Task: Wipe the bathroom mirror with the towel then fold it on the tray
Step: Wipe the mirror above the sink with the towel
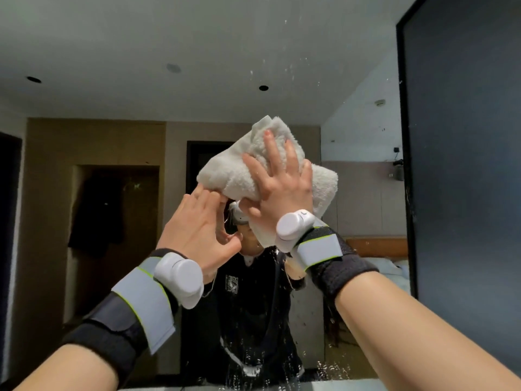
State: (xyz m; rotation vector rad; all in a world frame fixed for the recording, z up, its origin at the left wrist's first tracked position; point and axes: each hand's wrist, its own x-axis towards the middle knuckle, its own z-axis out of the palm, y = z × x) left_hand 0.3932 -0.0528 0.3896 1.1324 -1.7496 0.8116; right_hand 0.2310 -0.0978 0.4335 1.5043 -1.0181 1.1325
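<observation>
A bunched white towel (239, 167) is pressed flat against the bathroom mirror (141, 80) at about head height. My right hand (282, 184) lies spread over the towel with its palm and fingers pushing on it. My left hand (197, 227) is just below and left of the towel, its fingertips touching the towel's lower left edge. Water drops and streaks speckle the glass above the towel and near the mirror's bottom edge. No tray is in view.
The mirror's black frame edge (406, 165) runs down the right side, with a dark wall panel (465, 136) beyond it. The glass reflects a person in dark clothes and a room behind. A pale counter edge (338, 386) shows at the very bottom.
</observation>
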